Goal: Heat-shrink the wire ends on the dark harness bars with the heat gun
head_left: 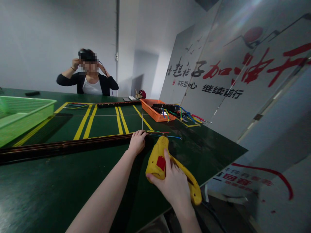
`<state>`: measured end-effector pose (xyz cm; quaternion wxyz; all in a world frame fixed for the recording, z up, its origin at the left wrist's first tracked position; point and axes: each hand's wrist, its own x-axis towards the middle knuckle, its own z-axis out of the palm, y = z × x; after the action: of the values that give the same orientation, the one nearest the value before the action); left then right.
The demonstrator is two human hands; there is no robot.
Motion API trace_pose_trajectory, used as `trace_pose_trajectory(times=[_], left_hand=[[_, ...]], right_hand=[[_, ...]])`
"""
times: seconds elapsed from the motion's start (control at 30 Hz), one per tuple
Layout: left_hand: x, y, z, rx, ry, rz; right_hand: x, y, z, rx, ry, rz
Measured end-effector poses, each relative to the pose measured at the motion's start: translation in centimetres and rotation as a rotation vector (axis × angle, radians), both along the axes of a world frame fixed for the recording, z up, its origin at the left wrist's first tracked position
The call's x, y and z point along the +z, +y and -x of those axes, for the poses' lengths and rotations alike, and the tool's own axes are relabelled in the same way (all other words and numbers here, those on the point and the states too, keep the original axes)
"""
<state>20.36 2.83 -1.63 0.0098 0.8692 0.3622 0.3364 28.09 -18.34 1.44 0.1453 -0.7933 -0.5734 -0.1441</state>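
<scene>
My right hand (173, 181) is wrapped round a yellow heat gun (157, 158) with a red label, its nozzle pointing away from me toward loose wire ends. My left hand (138, 142) is closed on the right end of a long dark wire bundle (73, 144), which runs along the green table to the left edge of view. From the bundle's end, red, green and blue wires (173, 137) stick out to the right, just beyond the nozzle. A ring terminal tips the blue one.
An orange basket (157, 116) with dark harnesses and coloured wires stands at the table's back right. At left is a green basket (26, 116). Yellow tape lines mark the green table (102, 181). Across it, a person (91, 81) holds both hands to a headset.
</scene>
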Motion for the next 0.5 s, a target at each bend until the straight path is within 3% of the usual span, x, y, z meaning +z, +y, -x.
trace_pose_trajectory(times=[0.13, 0.23, 0.5], left_hand=[[0.0, 0.4, 0.3, -0.032, 0.037, 0.025], [-0.1, 0.7, 0.6, -0.058, 0.060, 0.043], [-0.2, 0.3, 0.4, -0.064, 0.003, 0.027]], right_hand=[[0.3, 0.7, 2.3, 0.145, 0.104, 0.026], [0.5, 0.9, 3.0, 0.169, 0.151, 0.038], [1.6, 0.3, 0.6, 0.134, 0.220, 0.111]])
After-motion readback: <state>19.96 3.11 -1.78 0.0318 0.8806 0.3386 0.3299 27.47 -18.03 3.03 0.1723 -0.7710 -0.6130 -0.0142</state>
